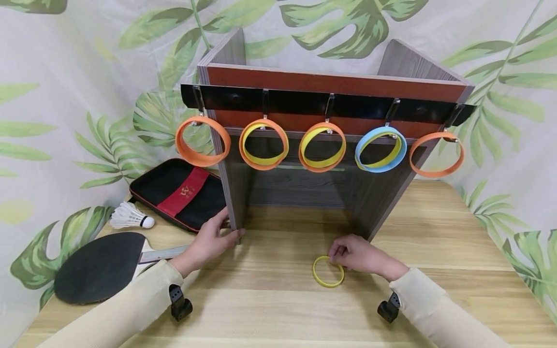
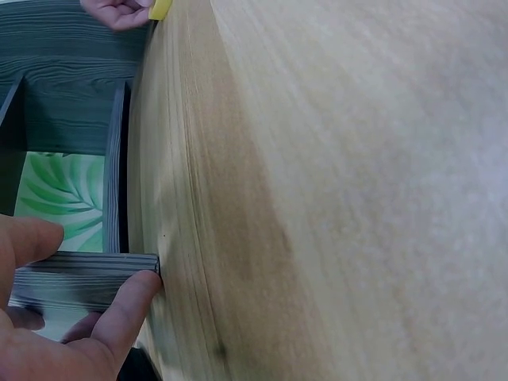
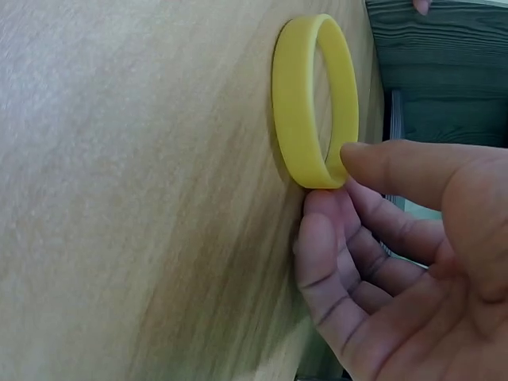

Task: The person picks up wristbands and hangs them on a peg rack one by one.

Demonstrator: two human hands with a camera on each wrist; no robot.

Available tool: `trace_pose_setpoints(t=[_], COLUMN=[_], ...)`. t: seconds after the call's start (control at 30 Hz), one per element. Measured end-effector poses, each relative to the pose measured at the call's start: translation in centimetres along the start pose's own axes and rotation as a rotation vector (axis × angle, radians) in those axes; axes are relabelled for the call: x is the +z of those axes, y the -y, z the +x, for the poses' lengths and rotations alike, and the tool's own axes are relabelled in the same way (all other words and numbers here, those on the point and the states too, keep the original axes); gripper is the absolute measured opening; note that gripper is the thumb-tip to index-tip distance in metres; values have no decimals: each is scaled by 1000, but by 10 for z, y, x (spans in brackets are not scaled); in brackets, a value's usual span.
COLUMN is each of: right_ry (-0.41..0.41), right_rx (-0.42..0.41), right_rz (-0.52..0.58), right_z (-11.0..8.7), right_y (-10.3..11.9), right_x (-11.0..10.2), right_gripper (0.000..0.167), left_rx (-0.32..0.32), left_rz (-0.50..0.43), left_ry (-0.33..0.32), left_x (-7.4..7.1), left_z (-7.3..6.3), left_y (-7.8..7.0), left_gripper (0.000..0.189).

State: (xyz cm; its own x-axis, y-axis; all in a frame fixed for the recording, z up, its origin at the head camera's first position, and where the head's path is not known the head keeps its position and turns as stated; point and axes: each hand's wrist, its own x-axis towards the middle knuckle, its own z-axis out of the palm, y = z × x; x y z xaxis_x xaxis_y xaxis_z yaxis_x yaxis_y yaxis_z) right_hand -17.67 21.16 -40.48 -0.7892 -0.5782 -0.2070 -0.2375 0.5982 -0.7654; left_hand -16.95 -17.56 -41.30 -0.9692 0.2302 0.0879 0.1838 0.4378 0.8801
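Note:
A yellow silicone wristband (image 1: 329, 285) rests on the wooden table in front of a grey wood-grain stand (image 1: 376, 203). My right hand (image 1: 357, 253) pinches its near side; in the right wrist view the thumb is at the inner face of the band (image 3: 294, 103) and the fingers press from outside. My left hand (image 1: 211, 244) holds the lower front edge of the stand's left side panel (image 2: 87, 266), thumb on one face and fingers around the other. Above both hands, orange, yellow and blue wristbands (image 1: 381, 169) hang from hooks on a black strip (image 1: 296, 101) across the stand.
Left of the stand lie a black paddle case (image 1: 143, 186) with a red band, a white shuttlecock (image 1: 126, 216) and a black table tennis paddle (image 1: 100, 266), its handle partly behind my left forearm. A leaf-patterned cloth (image 1: 522, 159) hangs behind the table.

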Motion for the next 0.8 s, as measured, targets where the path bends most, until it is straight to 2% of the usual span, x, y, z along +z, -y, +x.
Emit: trace_pose_setpoints(t=[0.4, 0.8], right_ry=[-13, 35], right_rx=[-5, 8], right_rz=[-66, 17], right_z=[1, -4], right_y=[3, 8], right_x=[0, -9], right_gripper=[8, 6], left_rx=[18, 13], left_rz=[19, 18], left_ry=[-11, -16], left_x=[1, 1], left_z=[0, 0], left_y=[-1, -2], left_gripper=[68, 67])
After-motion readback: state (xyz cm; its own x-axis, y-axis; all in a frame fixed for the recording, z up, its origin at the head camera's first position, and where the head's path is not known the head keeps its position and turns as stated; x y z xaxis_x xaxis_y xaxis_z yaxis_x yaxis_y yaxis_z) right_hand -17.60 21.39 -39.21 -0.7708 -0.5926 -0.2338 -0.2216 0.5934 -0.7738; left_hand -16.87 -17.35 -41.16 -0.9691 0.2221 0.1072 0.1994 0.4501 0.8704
